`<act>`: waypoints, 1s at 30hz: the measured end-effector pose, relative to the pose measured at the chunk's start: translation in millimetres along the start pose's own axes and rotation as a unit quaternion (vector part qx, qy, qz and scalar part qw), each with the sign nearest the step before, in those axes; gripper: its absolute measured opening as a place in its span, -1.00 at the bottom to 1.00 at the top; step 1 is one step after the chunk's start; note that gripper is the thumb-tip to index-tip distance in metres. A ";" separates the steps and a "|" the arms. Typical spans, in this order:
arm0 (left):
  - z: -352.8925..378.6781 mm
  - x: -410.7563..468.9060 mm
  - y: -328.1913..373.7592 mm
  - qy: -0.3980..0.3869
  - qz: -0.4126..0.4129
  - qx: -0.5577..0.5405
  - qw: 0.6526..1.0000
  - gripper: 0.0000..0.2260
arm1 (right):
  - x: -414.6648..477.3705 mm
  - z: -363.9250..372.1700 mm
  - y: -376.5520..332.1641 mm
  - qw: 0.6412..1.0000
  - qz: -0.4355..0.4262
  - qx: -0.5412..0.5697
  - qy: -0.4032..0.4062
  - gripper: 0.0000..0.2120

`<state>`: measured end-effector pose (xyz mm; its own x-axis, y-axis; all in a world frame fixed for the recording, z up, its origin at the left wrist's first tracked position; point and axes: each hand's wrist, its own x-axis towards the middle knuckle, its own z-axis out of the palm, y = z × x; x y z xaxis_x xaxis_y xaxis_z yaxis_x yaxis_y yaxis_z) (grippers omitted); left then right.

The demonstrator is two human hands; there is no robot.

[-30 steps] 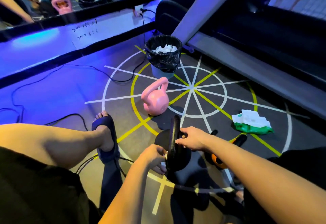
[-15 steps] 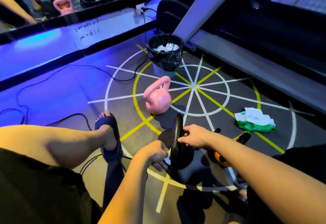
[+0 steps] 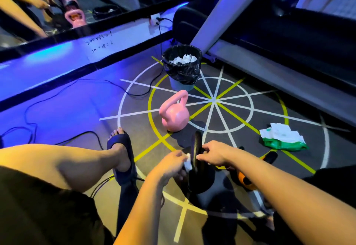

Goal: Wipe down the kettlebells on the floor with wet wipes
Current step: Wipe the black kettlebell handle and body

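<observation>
A black kettlebell (image 3: pixel 200 175) stands on the floor just in front of me, its handle pointing up. My right hand (image 3: pixel 212 154) grips that handle from the right side. My left hand (image 3: pixel 171 164) pinches a white wet wipe (image 3: pixel 187 162) and holds it against the left side of the handle. A pink kettlebell (image 3: pixel 174 112) stands upright farther out on the floor markings. An orange and black kettlebell (image 3: pixel 244 181) lies behind my right forearm, mostly hidden. The green wet wipes pack (image 3: pixel 283 137) lies on the floor to the right.
A bin lined with a black bag (image 3: pixel 182 69), holding used white wipes, stands beyond the pink kettlebell. Black cables (image 3: pixel 63 94) trail across the floor on the left. A treadmill (image 3: pixel 269 56) runs along the right. My left foot in a dark slide (image 3: pixel 121 152) rests near the black kettlebell.
My left hand has moved up from the kettlebell's body to the side of its handle, and the white wipe now shows between its fingers. The right hand stays on the handle.
</observation>
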<state>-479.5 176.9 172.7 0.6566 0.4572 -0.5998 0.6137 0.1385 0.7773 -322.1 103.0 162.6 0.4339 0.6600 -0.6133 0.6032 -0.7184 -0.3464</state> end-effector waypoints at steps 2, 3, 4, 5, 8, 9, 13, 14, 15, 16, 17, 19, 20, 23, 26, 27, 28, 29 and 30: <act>-7.5 21.0 4.6 0.041 0.033 -0.062 0.997 -0.77 | -2.2 -16.0 -0.2 0.999 0.004 -0.026 0.030 -0.66; -5.8 26.7 3.2 0.080 0.068 -0.077 0.991 -0.77 | -1.0 -24.5 0.8 0.998 0.002 -0.025 0.053 -0.64; -4.5 37.9 1.0 0.129 0.086 -0.066 0.986 -0.79 | 1.2 -32.1 2.1 0.997 0.006 -0.013 0.077 -0.59; -1.2 45.2 -2.2 0.167 0.093 -0.055 0.980 -0.81 | 4.6 -38.3 3.4 0.995 0.016 0.007 0.097 -0.55; 11.3 48.3 -13.1 0.285 0.121 -0.095 0.946 -0.77 | 15.6 -47.2 6.1 0.992 0.038 0.022 0.121 -0.52; 14.6 48.2 -14.7 0.317 0.109 -0.121 0.934 -0.73 | 19.3 -47.5 6.5 0.992 0.035 0.010 0.121 -0.52; 37.5 42.1 -24.4 0.394 0.015 -0.127 0.910 -0.91 | 23.9 -42.3 5.1 0.986 -0.013 -0.120 0.112 -0.50; 43.4 44.6 -31.1 0.386 0.001 -0.110 0.916 -0.94 | 23.2 -39.6 4.6 0.981 -0.028 -0.163 0.101 -0.47; 49.0 48.4 -38.1 0.370 0.000 -0.095 0.924 -0.96 | 22.6 -36.7 3.9 0.973 -0.049 -0.205 0.090 -0.42; 53.7 53.1 -44.7 0.348 -0.003 -0.089 0.933 -0.94 | 22.4 -34.5 2.4 0.965 -0.071 -0.238 0.082 -0.36; 57.8 57.9 -50.5 0.321 -0.008 -0.097 0.942 -0.87 | 23.4 -33.6 0.5 0.960 -0.086 -0.256 0.078 -0.32; 65.6 61.7 -49.8 0.281 -0.001 -0.157 0.947 -0.70 | 30.3 -33.5 -4.8 0.952 -0.115 -0.270 0.083 -0.27; 68.7 62.3 -47.0 0.270 -0.004 -0.179 0.946 -0.60 | 35.4 -33.7 -7.9 0.947 -0.134 -0.279 0.087 -0.26; 75.9 68.7 -43.3 0.269 -0.032 -0.172 0.947 -0.28 | 50.9 -34.6 -13.0 0.927 -0.175 -0.322 0.081 -0.22; 76.7 78.3 -50.0 0.272 -0.041 -0.153 0.949 -0.10 | 58.3 -28.0 -12.7 0.919 -0.182 -0.347 0.047 -0.26; 75.6 75.9 -46.4 0.283 -0.044 -0.148 0.946 -0.11 | 60.1 -24.1 -12.3 0.915 -0.190 -0.352 0.042 -0.30; 75.1 74.9 -44.0 0.295 -0.047 -0.143 0.944 -0.13 | 61.8 -20.6 -11.5 0.912 -0.200 -0.355 0.041 -0.35; 75.1 72.6 -40.9 0.306 -0.042 -0.135 0.942 -0.16 | 62.3 -18.5 -10.9 0.910 -0.209 -0.356 0.041 -0.39; 75.8 72.0 -40.8 0.313 -0.037 -0.128 0.940 -0.18 | 62.8 -17.4 -9.6 0.909 -0.215 -0.355 0.045 -0.44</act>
<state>-424.0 137.6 83.5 0.1795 0.8545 -0.4875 0.4694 0.3611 0.8058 -289.1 155.1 139.7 0.0890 0.8843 -0.4583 0.9958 -0.0880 0.0235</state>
